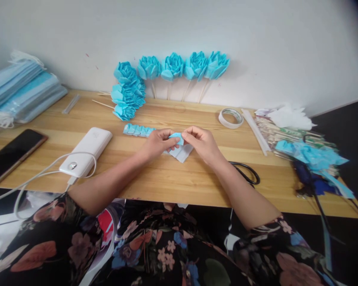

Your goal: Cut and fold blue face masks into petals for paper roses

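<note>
Here, left fingers [171, 142] and right fingers [189, 138] — nearly closed — pinch a small blue piece [181, 140].

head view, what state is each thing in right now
blue piece, held between both hands' fingertips
left hand, pinching the blue piece
right hand, pinching the blue piece
pleated blue row, lying on the table
four standing flowers, propped against the wall
other blue flowers, lying heaped
phone, flat, screen dark
power bank, flat, cable plugged in
tape roll, lying flat
</note>
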Tool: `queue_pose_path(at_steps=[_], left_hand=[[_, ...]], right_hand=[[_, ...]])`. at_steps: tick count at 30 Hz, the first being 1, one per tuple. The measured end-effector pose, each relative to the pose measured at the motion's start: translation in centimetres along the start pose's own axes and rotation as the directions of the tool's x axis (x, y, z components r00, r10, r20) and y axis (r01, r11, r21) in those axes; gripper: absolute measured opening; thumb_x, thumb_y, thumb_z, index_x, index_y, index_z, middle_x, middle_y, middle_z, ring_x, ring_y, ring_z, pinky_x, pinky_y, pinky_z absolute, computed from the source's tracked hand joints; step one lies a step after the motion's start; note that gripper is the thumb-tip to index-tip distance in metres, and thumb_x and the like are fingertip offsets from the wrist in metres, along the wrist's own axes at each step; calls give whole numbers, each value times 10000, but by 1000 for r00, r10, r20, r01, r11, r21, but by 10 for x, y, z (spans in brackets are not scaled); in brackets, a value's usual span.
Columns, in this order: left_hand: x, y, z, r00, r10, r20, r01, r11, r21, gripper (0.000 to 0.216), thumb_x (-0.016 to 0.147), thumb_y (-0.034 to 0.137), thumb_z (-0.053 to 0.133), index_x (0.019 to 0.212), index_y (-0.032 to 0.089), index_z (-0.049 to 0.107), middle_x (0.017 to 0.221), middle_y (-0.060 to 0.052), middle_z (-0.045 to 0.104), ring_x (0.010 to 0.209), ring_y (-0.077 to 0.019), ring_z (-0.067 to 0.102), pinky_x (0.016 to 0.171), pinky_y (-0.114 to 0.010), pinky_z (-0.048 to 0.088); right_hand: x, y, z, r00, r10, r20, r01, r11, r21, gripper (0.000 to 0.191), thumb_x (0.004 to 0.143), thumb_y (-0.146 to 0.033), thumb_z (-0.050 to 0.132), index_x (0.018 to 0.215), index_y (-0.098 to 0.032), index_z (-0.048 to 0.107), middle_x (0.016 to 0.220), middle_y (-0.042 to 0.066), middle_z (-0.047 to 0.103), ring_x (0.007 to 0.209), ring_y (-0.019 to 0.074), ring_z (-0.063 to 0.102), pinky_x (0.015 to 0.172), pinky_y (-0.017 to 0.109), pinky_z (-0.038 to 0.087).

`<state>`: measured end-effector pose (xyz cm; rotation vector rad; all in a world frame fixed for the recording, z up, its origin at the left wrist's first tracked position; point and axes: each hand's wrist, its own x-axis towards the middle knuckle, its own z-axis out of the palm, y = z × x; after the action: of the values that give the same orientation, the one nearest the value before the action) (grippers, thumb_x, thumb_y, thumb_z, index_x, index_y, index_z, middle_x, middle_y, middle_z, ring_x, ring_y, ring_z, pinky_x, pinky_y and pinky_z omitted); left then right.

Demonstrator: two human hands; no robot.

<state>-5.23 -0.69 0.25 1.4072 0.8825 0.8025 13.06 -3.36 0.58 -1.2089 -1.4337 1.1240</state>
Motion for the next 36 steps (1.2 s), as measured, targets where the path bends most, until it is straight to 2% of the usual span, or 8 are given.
queue_pose_path(at_steps=[4, 10, 19, 36], left_hand=[[0, 0, 0, 1000, 9, 12, -9, 1000, 8, 193, 769, 310, 726, 733, 142, 637, 658, -16, 677, 524, -72, 542, 510, -193, 454], [3, -2, -2, 998, 40, -53, -41, 999, -24, 233, 761, 346, 740, 732, 143, 630, 638, -13, 669, 513, -72, 543, 511, -196, 459], [4, -2, -2, 994, 52, -91, -52, 999, -3, 241, 764, 357, 742, 733, 148, 625, 640, -12, 670, 510, -71, 538, 510, -198, 460], [1, -3, 1, 996, 53, -78, -50, 998, 31, 229, 775, 350, 730, 728, 150, 630, 644, -12, 667, 523, -73, 539, 514, -195, 457]], right_hand=[[1, 3, -1, 1000, 3, 2, -3, 1000, 20, 260, 852, -431, 671, 724, -206, 644, 674, -11, 638, 659, 130, 573, 668, 283, 463], [3, 2, -3, 999, -3, -48, 8, 995, 95, 274, 867, -474, 642, 790, -211, 665, 754, 13, 674, 701, 138, 612, 738, 301, 522], [2, -1, 0, 998, -54, -30, 52, 996, -66, 179, 805, -375, 675, 771, -204, 634, 708, -11, 605, 675, 130, 534, 656, 284, 434], [2, -2, 0, 998, -53, -29, 50, 993, -107, 136, 765, -330, 659, 747, -212, 594, 678, -19, 579, 632, 124, 496, 596, 277, 396]])
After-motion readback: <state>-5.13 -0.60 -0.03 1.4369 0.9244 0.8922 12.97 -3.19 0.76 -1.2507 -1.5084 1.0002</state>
